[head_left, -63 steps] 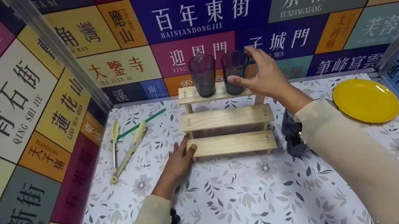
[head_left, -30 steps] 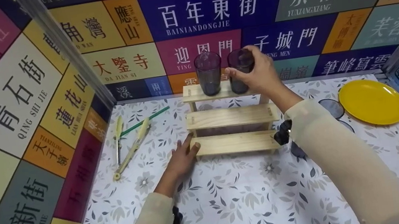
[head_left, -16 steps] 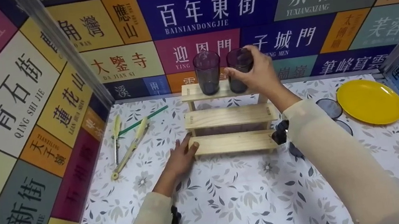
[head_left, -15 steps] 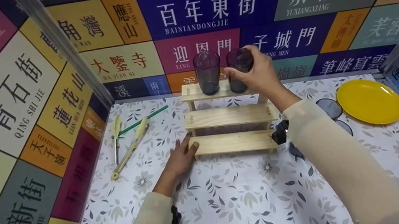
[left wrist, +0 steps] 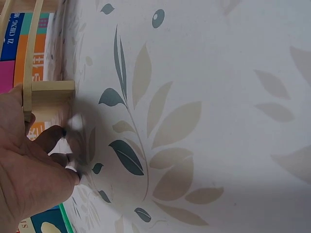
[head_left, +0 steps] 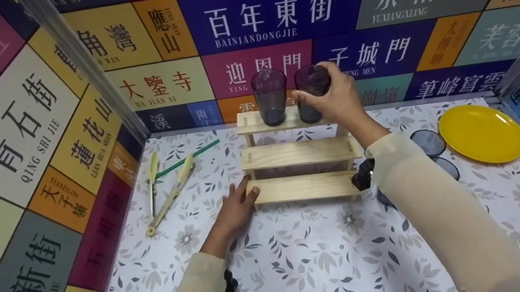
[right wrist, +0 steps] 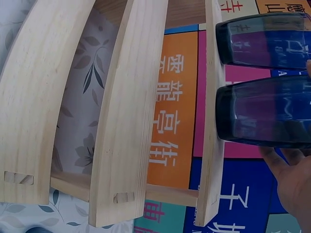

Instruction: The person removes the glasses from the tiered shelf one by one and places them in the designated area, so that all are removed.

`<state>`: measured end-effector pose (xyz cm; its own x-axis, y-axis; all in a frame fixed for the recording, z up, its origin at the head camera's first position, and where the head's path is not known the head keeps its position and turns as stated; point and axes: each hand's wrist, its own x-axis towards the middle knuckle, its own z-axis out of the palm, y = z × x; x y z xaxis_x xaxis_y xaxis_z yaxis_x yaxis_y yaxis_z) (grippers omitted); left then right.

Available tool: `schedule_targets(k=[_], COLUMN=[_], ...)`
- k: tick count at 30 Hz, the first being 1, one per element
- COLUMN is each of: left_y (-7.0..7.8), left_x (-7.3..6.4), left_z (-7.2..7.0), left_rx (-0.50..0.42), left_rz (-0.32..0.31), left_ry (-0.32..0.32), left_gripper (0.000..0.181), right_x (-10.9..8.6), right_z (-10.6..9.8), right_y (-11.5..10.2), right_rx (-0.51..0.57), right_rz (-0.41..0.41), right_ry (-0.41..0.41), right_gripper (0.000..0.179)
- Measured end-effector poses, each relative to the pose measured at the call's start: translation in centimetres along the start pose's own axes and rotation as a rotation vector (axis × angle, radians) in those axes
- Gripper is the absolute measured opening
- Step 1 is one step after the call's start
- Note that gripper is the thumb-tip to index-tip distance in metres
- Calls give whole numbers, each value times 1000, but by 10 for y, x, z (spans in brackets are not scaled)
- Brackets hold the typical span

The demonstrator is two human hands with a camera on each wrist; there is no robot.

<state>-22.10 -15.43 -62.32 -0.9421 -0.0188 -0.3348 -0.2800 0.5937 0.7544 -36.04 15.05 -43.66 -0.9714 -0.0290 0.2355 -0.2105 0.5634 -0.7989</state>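
Note:
In the head view a three-step wooden stand [head_left: 300, 152] carries two dark tinted glasses upright on its top step. The left glass [head_left: 271, 98] stands free. My right hand [head_left: 342, 100] holds the right glass [head_left: 309, 108], thumb in front and fingers round its far side. The right wrist view shows this held glass [right wrist: 262, 111] with its base against the top step [right wrist: 212, 145]. At the left end of the bottom step [head_left: 305, 187] my left hand [head_left: 236, 210] rests, thumb on the board. The left wrist view shows its other fingers [left wrist: 51, 138] pointing down beside the stand.
Tongs with yellowish tips [head_left: 174, 197] and a thin green stick [head_left: 196, 155] lie at the left. At the right are a yellow plate [head_left: 482, 133] and dark round rims [head_left: 428, 143], partly behind my right sleeve. Sign-covered panels [head_left: 277, 8] close off back and sides.
My right hand's fingers have closed in on the right glass from a wider spread. The right forearm has shifted left, uncovering the dark rims. The left hand stays in place.

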Motion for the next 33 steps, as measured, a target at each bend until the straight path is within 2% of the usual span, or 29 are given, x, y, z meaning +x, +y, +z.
schedule_targets(k=[9, 18, 24, 33], left_y=[1, -1, 0, -1], left_x=[0, 2, 2, 0], left_z=[1, -1, -1, 1], left_rx=[-21, 10, -1, -27], left_rz=[-20, 18, 4, 0], left_ry=[2, -5, -4, 3], left_gripper=[73, 74, 75, 73], right_x=[-1, -2, -6, -16], right_z=[0, 0, -10, -25], right_y=[2, 0, -3, -7], right_rx=[-13, -37, -46, -47], right_rz=[16, -28, -41, -131], right_ry=[-1, 32, 22, 49], right_gripper=[98, 94, 91, 89])
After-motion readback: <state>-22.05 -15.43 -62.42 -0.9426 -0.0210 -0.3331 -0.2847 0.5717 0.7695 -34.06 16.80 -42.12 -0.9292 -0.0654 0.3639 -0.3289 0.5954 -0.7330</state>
